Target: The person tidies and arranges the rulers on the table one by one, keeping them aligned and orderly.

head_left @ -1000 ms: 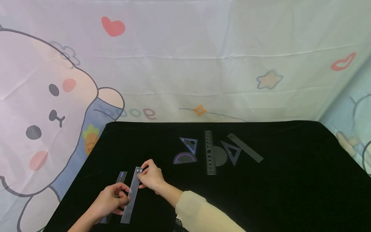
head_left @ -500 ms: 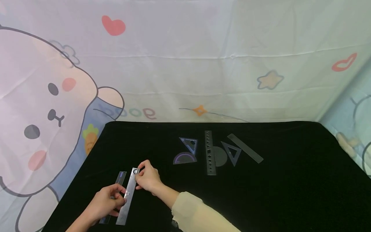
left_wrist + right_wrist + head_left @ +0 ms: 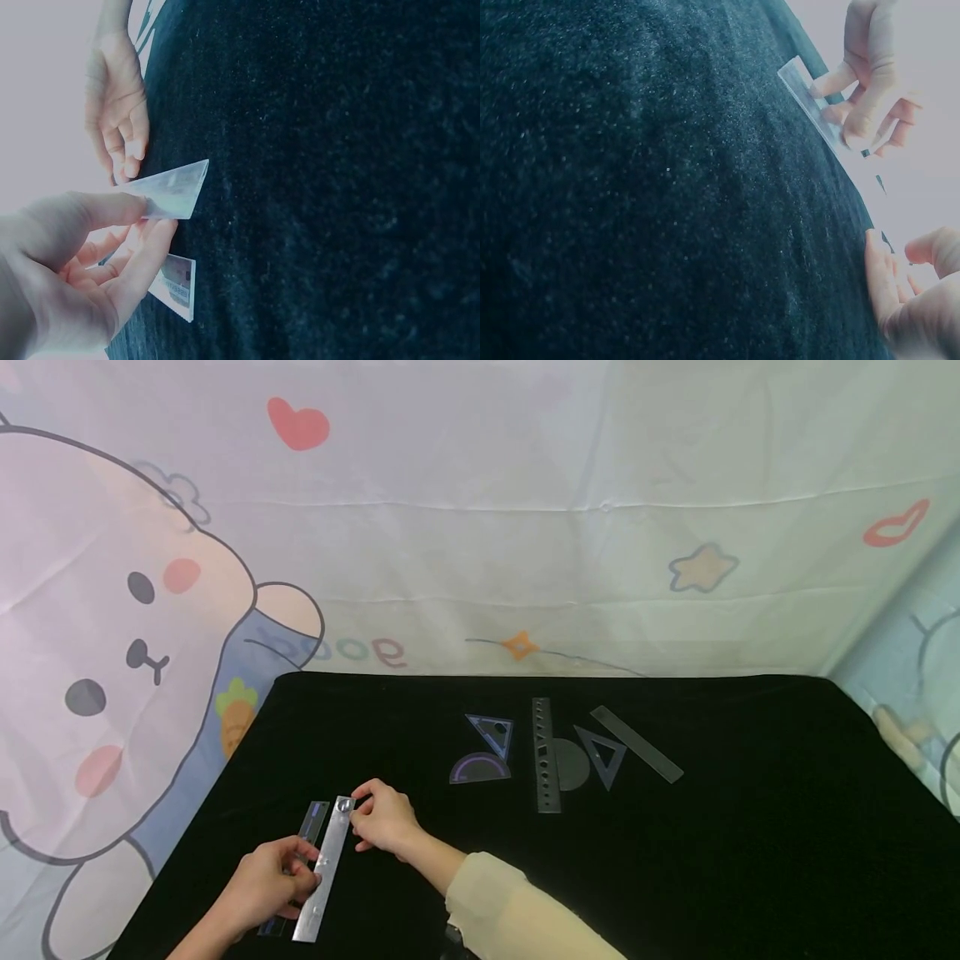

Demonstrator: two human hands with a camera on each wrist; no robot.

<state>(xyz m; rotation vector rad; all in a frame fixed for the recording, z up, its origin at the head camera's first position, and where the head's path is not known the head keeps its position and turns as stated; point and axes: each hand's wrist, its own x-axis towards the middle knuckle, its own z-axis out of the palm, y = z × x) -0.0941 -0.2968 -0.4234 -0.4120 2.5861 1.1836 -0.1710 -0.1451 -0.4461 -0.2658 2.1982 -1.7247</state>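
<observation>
A clear straight ruler (image 3: 324,870) slants between both hands, its surface bright with glare. My left hand (image 3: 264,881) pinches it by the lower part; in the left wrist view, the thumb lies on top of the ruler (image 3: 174,189) and fingertips support it from below. At the far end, beside a round hole, the thumb and index finger of my right hand (image 3: 386,817) grip its edge. Glare washes out that end in the right wrist view. A second ruler with blue markings (image 3: 313,817) lies just left, partly hidden under my left hand.
Farther back on the black cloth (image 3: 675,860) lie a small set square (image 3: 504,743), a protractor (image 3: 480,770), a stencil ruler (image 3: 546,760) overlapping a clear disc (image 3: 573,766), a triangle (image 3: 606,764) and another ruler (image 3: 637,745). A printed curtain (image 3: 480,552) hangs behind.
Both hands have shifted slightly left with the ruler, bringing it closer to the blue-marked one. The ruler has tilted, so its face now catches more light. The tools at the back stay put.
</observation>
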